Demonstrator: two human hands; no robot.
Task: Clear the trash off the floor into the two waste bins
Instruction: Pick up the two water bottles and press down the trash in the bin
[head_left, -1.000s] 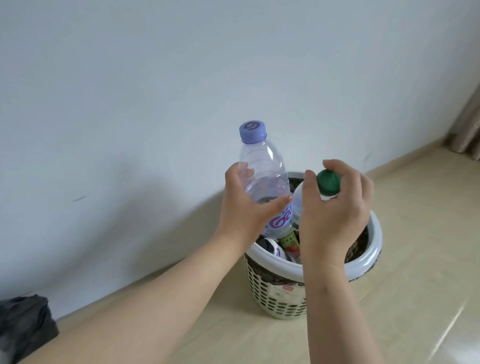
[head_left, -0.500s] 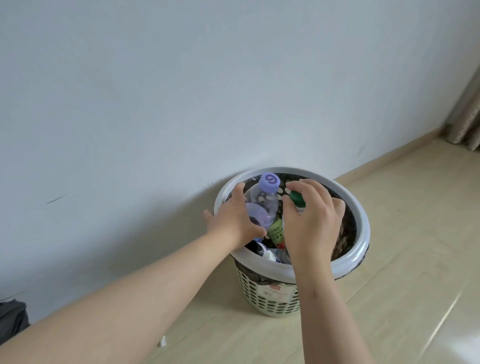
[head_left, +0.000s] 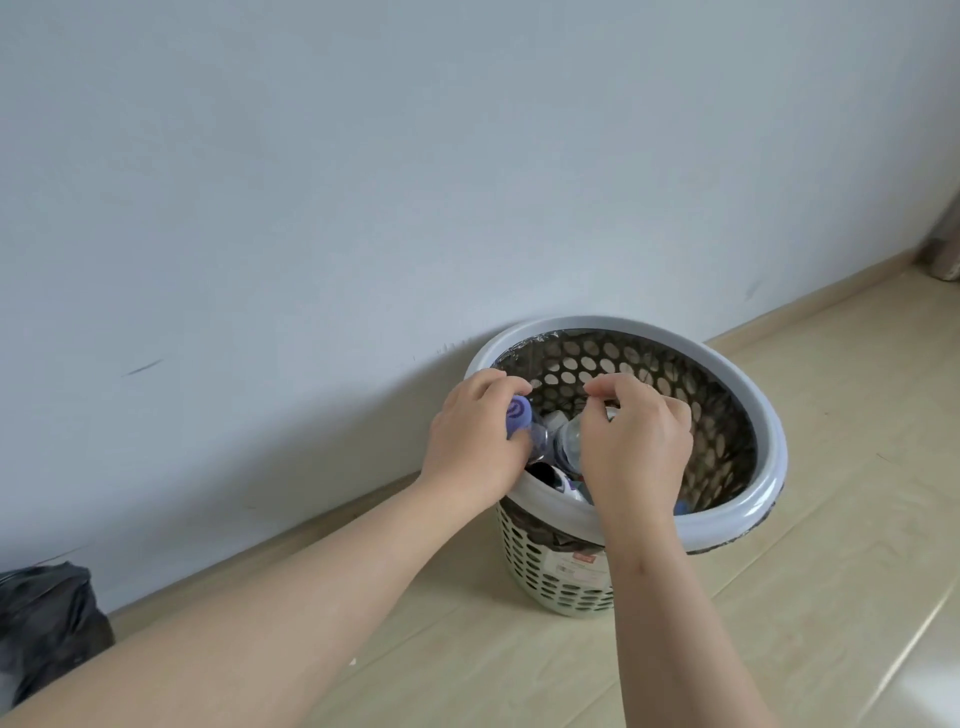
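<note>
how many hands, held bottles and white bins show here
hands: 2, left hand and right hand
held bottles: 2, purple-capped bottle and clear bottle
white bins: 1, white bin
total: 5

In the waste bin (head_left: 772, 452) against the wall (head_left: 363, 182), one bottle (head_left: 519, 414) lies left of another bottle (head_left: 569, 442).

purple-capped bottle (head_left: 522, 422), second bottle (head_left: 569, 441), deeper in bin (head_left: 770, 441)
</note>
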